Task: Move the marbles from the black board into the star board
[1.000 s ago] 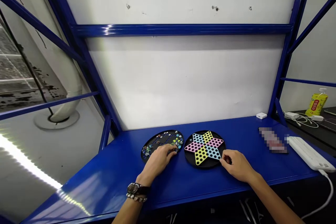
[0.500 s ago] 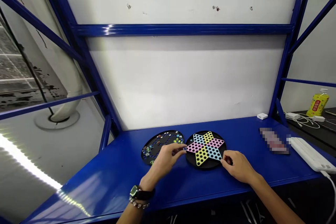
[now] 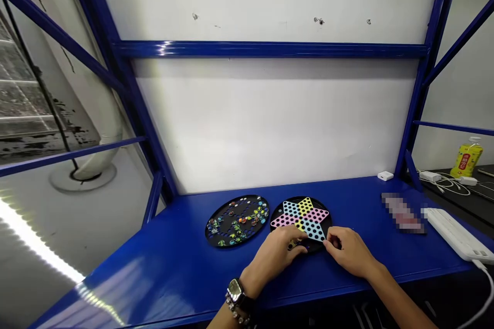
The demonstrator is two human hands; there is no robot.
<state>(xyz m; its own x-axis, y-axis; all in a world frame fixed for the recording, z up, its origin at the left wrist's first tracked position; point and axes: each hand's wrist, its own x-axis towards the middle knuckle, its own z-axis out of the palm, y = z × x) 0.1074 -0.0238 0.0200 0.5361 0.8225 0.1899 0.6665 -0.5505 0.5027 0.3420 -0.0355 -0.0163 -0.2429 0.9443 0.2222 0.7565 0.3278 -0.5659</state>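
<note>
A round black tray holds a star-shaped Chinese checkers board (image 3: 304, 216) with pink, yellow and blue points full of dark holes. My left hand (image 3: 276, 249), wearing a watch and a beaded bracelet, covers the board's near yellow point. Its thumb and fingers are closed at the board's front edge; whatever lies between the fingertips is hidden. My right hand (image 3: 349, 248) is curled, its thumb and forefinger pinched at the tip of the near blue point. Left of the board, many coloured glass marbles (image 3: 258, 213) lie in a second round black tray (image 3: 228, 209).
The blue tabletop (image 3: 173, 262) sits within a blue metal frame against a white panel. To the right are a white adapter (image 3: 385, 176), a blurred flat object (image 3: 402, 213) and a white power strip (image 3: 453, 234). A yellow bottle (image 3: 466, 158) stands farther right beside white cables.
My left hand has moved right, from the left pink point to the near yellow point, uncovering more marbles. My right hand stays at the blue point. The view has shifted slightly.
</note>
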